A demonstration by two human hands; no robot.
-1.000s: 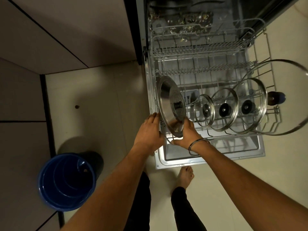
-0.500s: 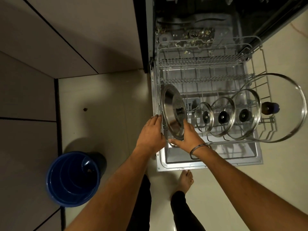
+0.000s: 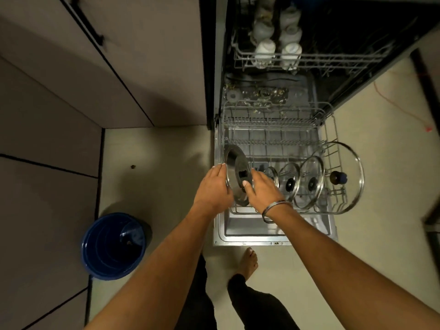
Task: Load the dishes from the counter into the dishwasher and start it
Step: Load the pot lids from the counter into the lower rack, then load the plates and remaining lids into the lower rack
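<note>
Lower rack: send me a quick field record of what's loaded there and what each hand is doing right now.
rack: lower rack pulled out over the open door
steel lid: steel lid on edge at the rack's left end
glass lids: four glass lids on edge to its right, the largest glass lid at the far right
left hand: left hand straight fingers against the steel lid's left rim
right hand: right hand thumb on the steel lid's face
upper rack: white jars
floor: blue bucket
</note>
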